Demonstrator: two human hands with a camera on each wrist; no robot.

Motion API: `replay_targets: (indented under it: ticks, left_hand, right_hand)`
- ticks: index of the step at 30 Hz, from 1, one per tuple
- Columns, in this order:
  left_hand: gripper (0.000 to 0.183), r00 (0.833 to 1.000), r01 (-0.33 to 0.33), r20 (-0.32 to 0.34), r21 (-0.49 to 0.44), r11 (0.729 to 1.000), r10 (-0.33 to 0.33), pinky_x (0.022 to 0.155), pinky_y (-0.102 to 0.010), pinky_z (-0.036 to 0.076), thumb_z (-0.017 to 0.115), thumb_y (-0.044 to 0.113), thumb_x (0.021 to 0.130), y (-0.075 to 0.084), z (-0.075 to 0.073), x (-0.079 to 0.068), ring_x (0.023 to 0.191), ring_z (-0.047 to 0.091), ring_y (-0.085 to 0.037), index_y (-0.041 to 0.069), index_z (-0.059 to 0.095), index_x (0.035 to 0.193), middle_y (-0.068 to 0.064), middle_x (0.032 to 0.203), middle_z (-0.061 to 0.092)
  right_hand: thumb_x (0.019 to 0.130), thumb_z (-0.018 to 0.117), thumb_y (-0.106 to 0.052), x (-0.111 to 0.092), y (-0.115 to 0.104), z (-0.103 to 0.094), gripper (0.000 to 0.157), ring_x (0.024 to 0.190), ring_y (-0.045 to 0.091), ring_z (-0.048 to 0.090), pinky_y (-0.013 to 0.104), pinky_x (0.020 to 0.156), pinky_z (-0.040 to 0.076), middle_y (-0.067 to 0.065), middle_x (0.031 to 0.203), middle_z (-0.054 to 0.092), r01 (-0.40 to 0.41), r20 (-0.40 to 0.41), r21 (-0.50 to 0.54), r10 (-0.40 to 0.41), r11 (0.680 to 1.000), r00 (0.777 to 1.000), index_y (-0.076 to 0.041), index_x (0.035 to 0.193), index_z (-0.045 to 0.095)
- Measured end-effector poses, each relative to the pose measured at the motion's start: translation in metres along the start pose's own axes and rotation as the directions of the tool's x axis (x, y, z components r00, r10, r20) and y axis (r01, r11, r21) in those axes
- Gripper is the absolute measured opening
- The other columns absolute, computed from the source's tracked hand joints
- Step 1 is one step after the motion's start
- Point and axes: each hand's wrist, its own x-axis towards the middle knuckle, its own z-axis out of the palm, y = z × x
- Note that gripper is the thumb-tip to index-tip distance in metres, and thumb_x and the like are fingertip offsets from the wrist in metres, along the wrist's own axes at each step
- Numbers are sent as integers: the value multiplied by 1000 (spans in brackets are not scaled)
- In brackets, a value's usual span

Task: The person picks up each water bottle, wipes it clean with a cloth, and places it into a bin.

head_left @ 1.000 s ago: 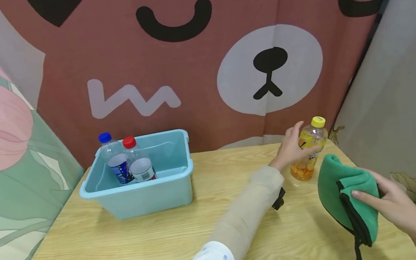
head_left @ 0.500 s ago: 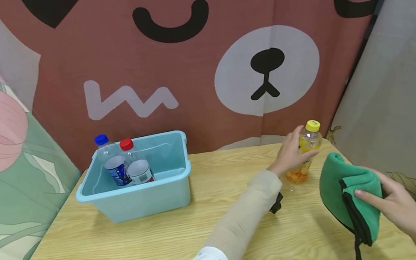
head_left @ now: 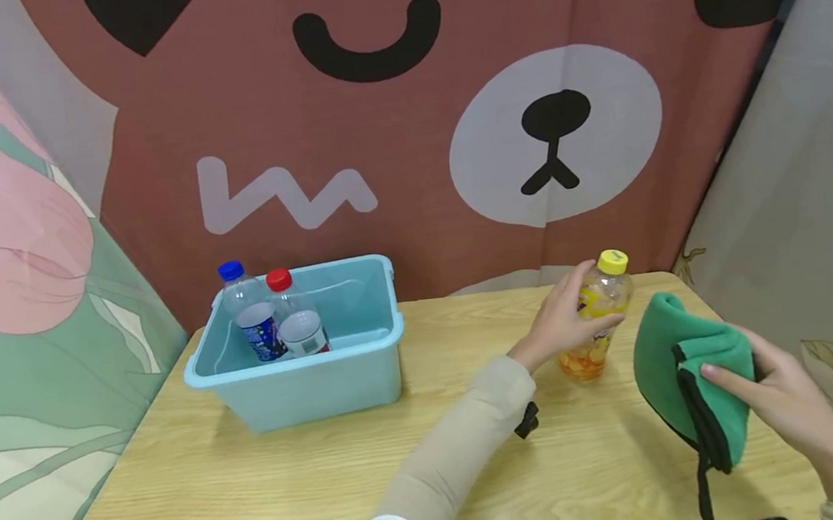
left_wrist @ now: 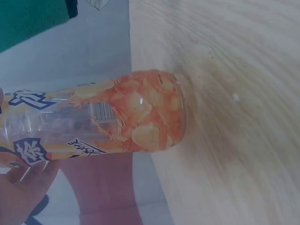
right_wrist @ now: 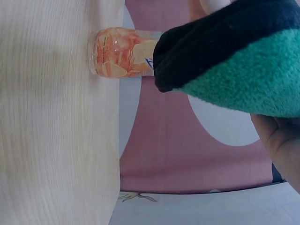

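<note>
In the head view my left hand grips a clear plastic bottle with a yellow cap, thumb and fingers round its upper half. Orange fruit is printed around its lower part, and the left wrist view shows the bottle's base at the tabletop; whether it touches, I cannot tell. To its right, my right hand holds a folded green towel above the table, thumb on the near side. The towel has black edging and a dangling black loop. Its cloth hides most of the right fingers.
A light blue plastic bin stands at the left of the wooden table. Inside it are a blue-capped bottle and a red-capped bottle. A printed bear curtain hangs behind the table's far edge.
The left hand has brought the yellow-capped bottle leftward and a little nearer across the table. The right hand keeps the towel in nearly the same place. The head view has shifted slightly.
</note>
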Motion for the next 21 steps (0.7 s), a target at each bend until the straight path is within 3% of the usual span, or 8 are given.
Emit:
replay_targets:
  ticks: [7, 12, 16, 21]
  left_hand:
    - [80, 995, -97, -36, -64, 993, 95, 80, -17, 44, 69, 42, 78, -2, -18, -23, 107, 47, -4, 24, 23, 141, 6, 129, 43]
    - [76, 993, -113, -53, -114, 987, 108, 71, -15, 45, 72, 39, 75, -4, -32, -43, 95, 50, -3, 22, 28, 135, 4, 117, 49]
    - [76, 994, -105, -52, -123, 987, 99, 71, -15, 45, 73, 37, 74, -6, -42, -59, 97, 50, -3, 21, 30, 134, 3, 120, 48]
    - [77, 996, -87, -48, -143, 986, 81, 74, -16, 46, 75, 35, 74, -7, -55, -79, 103, 51, -11, 18, 31, 135, 1, 126, 45]
  right_hand:
    - [86, 55, 6, 5, -8, 9, 57, 92, -8, 50, 10, 65, 45, -24, 111, 49, 43, -59, 45, -40, 998, 997, -13, 138, 39]
    - [88, 52, 6, 11, -16, 21, 56, 99, -6, 49, 7, 72, 43, -19, 117, 48, 66, -112, 146, -50, 987, 992, -11, 139, 36]
    - [89, 50, 7, 18, -21, 35, 52, 93, -2, 52, 9, 68, 45, -12, 112, 51, 89, -111, 296, -58, 951, 992, -11, 136, 40]
    - [91, 48, 4, 29, -28, 56, 46, 89, 1, 53, 11, 67, 46, -9, 108, 53, 103, -72, 402, -81, 910, 994, -16, 132, 43]
